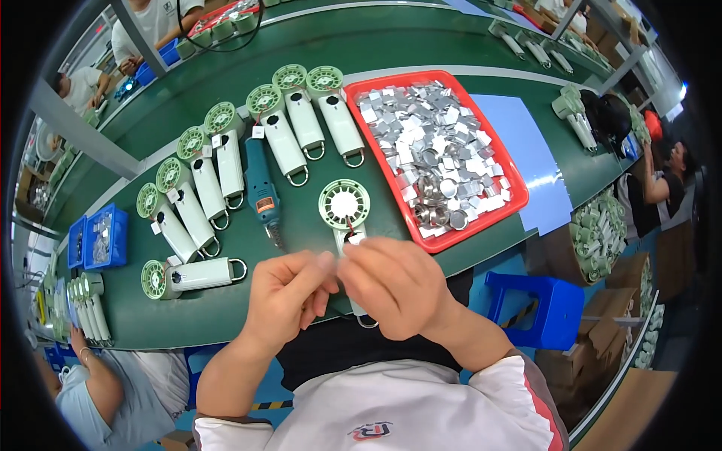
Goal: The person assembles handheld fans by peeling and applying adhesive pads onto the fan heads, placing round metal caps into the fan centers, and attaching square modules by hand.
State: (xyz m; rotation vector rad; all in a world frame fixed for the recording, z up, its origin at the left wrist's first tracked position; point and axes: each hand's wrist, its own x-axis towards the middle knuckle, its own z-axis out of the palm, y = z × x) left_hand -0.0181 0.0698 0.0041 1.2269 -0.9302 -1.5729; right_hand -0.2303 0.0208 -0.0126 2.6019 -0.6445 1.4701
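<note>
In front of me a small handheld fan (344, 201) with a pale green round head and white handle lies on the green table (361, 45). A small white piece with red wires shows at its neck. My left hand (289, 293) is closed, thumb and fingertips together, just left of the fan's handle. Over the handle, my right hand (395, 286) is closed too, its fingertips meeting the left ones. What the fingers hold, if anything, is hidden. Beside them lies a teal electric screwdriver (261, 177), its bit pointing toward my left hand.
Several similar fans (286, 143) are lined up behind and left of my hands. A red tray (517, 188) of silvery metal pieces stands to the right, by a blue sheet (511, 135). Blue bins (105, 237) sit at left. A blue stool (553, 301) stands near the table edge.
</note>
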